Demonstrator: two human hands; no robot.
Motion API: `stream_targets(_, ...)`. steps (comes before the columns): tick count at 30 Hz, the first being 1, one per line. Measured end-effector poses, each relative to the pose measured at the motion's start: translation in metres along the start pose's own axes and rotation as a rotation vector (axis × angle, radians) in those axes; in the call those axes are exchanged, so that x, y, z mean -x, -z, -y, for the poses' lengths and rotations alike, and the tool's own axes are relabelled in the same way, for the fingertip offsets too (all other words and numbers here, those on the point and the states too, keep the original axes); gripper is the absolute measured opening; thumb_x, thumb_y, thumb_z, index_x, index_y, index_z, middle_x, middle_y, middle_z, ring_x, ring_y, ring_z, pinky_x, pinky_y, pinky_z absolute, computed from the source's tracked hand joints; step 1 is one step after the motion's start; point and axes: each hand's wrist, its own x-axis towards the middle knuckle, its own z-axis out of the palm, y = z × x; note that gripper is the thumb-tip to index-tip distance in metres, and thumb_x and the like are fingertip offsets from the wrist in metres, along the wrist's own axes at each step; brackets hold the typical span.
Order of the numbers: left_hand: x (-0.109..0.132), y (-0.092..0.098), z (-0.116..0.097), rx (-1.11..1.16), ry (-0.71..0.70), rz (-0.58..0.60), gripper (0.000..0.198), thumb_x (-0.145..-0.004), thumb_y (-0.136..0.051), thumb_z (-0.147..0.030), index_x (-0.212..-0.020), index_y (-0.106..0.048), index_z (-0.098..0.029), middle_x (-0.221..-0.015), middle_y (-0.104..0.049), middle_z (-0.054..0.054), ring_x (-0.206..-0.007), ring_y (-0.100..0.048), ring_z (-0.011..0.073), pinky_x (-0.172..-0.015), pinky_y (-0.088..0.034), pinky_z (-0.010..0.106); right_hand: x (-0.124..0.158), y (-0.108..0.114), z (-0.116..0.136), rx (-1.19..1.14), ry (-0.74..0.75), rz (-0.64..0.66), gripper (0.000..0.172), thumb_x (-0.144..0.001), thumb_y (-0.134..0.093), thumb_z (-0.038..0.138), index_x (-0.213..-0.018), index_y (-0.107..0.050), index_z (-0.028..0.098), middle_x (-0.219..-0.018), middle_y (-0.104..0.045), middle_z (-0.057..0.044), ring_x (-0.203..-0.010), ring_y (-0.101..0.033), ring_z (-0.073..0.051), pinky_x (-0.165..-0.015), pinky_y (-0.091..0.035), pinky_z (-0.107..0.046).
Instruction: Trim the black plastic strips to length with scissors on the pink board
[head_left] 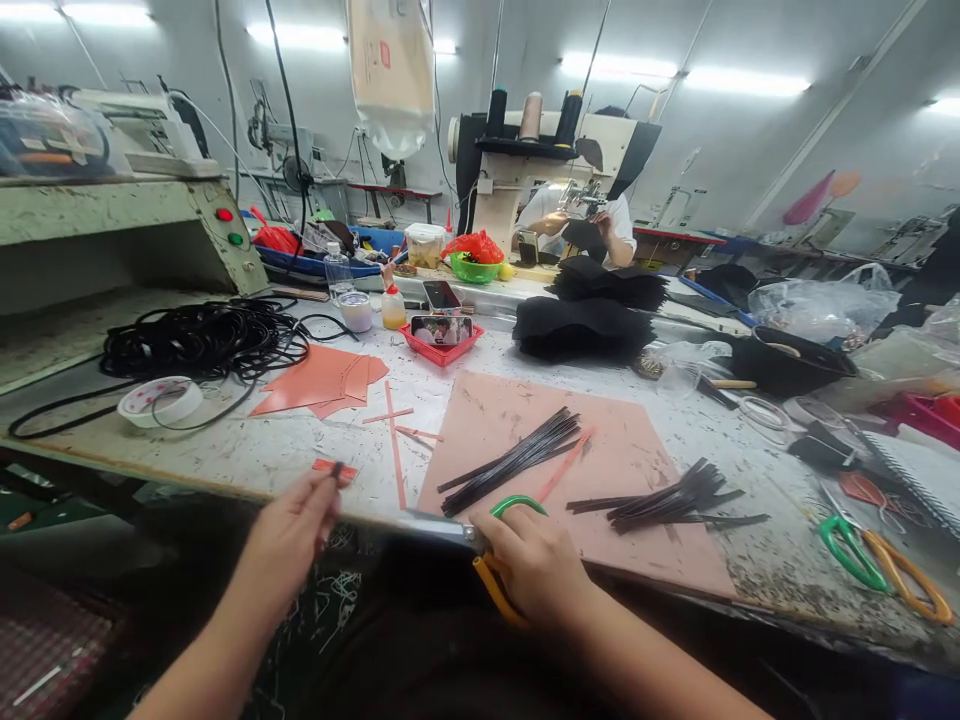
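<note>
My right hand (pixel 544 565) grips a pair of scissors (pixel 442 527) with one green and one orange handle loop. The blades point left along the table's front edge. To the left, my left hand (pixel 296 525) is pinched at a short dark strip (pixel 337 470), slightly blurred. A small orange-red piece (pixel 322 464) shows right behind that strip; whether it is held or lying on the table I cannot tell. Beyond my right hand, a bundle of thin black strips (pixel 517 460) rests on a pinkish board (pixel 487 400), and a second black bundle (pixel 667 497) lies farther right.
Thin orange strips (pixel 394 450) and orange sheets (pixel 322 380) lie left of the board. Behind are a tape roll (pixel 135 405), coiled black cord (pixel 202 340), a red basket (pixel 441 352) with a phone, and stacked black pieces (pixel 581 330). More scissors (pixel 885 565) lie right. Someone works behind.
</note>
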Motion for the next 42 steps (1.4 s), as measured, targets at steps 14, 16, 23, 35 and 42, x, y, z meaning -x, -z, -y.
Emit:
stream_targets(14,0.052,-0.08,-0.05,0.348,-0.183,0.233,0.025,-0.077,-0.058,-0.044,-0.079,-0.067,-0.021,-0.065,-0.061,-0.001,-0.067,-0.053,0.0146,-0.063,-0.042,0.021,-0.067,0.064,0.041,-1.262,-0.487,-0.304,0.036,-0.071,-0.062,0.011,-0.101,-0.049,0.024,-0.069,-0.056,0.005,-0.059,-0.052,-0.01,-0.057,-0.045,-0.022)
stream_targets(16,0.058,-0.082,-0.054,0.351,-0.21,0.249,0.025,-0.077,-0.058,-0.044,-0.083,-0.068,-0.021,-0.074,-0.066,0.001,-0.075,-0.057,0.0176,-0.071,-0.044,0.023,-0.063,0.053,0.039,-1.187,-0.513,-0.341,0.037,-0.071,-0.062,0.011,-0.104,-0.048,0.024,-0.069,-0.055,0.005,-0.061,-0.053,-0.01,-0.057,-0.047,-0.023)
stream_targets(23,0.063,-0.084,-0.052,0.277,-0.273,0.345,0.026,-0.081,-0.054,-0.042,-0.094,-0.067,-0.023,-0.09,-0.068,0.005,-0.084,-0.059,0.0224,-0.077,-0.044,0.027,-0.052,0.056,0.038,-1.204,-0.524,-0.287,0.044,-0.069,-0.063,0.012,-0.108,-0.047,0.026,-0.081,-0.06,0.002,-0.067,-0.058,-0.013,-0.06,-0.052,-0.025)
stream_targets(35,0.065,-0.087,-0.057,0.232,-0.284,0.419,0.025,-0.08,-0.055,-0.042,-0.085,-0.068,-0.021,-0.081,-0.068,0.005,-0.073,-0.06,0.0211,-0.074,-0.049,0.03,-0.045,0.069,0.035,-1.178,-0.484,-0.263,0.037,-0.074,-0.059,0.013,-0.107,-0.05,0.028,-0.076,-0.058,0.003,-0.061,-0.058,-0.011,-0.057,-0.051,-0.024)
stream_targets(42,0.068,-0.091,-0.061,0.248,-0.252,0.424,0.034,-0.08,-0.054,-0.045,-0.101,-0.069,-0.023,-0.095,-0.07,0.007,-0.086,-0.062,0.0248,-0.082,-0.048,0.033,-0.041,0.074,0.032,-1.12,-0.459,-0.252,0.037,-0.074,-0.059,0.012,-0.107,-0.05,0.027,-0.076,-0.059,0.002,-0.059,-0.057,-0.011,-0.057,-0.051,-0.024)
